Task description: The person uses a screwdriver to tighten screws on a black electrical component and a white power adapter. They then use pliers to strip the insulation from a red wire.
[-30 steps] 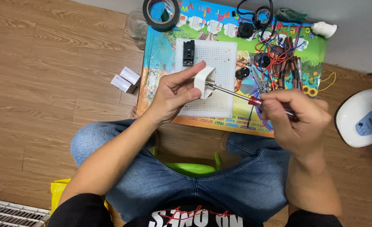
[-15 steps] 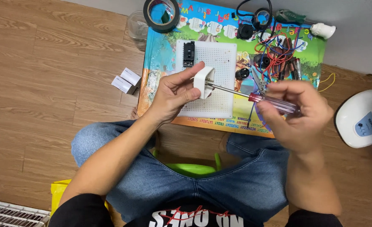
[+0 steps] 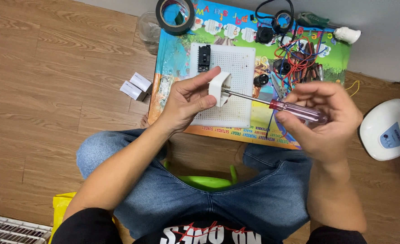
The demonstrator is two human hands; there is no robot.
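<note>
My right hand at centre right, fingers closed around a clear-handled screwdriver, its tip in a small white block pinched by my left hand, white perforated board beyond, tape roll at top.

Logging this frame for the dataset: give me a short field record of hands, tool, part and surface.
left hand: grips small white plastic part
right hand: holds screwdriver by clear pink handle
tool tip: in the white part
surface: white perforated board on colourful mat, wood floor
nearby: black tape roll, tangle of wires
</note>
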